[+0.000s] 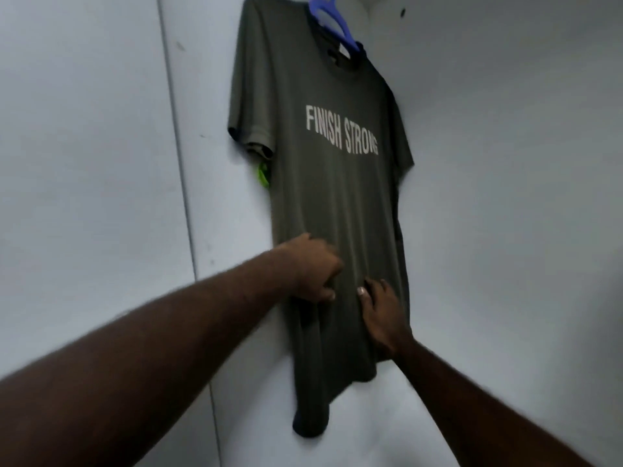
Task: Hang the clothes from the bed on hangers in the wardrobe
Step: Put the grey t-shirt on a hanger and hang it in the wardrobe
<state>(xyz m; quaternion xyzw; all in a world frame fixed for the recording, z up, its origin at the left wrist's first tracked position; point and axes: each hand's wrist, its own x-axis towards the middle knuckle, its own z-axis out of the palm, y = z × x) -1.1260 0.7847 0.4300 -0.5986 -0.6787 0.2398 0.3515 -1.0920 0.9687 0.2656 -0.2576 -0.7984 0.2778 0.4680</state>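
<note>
I see the pale wardrobe wall filling the view. Against it hangs the grey-green T-shirt, its long axis running top to bottom, collar high and hem low, straight ahead of both hands. The left hand is curled and pinches a fold of cloth low on the front. The right hand, just beside it and lower, lies on the fabric with fingers stretched, gripping nothing. The blue hanger carries the collar, and a green scrap peeks from behind the sleeve
</note>
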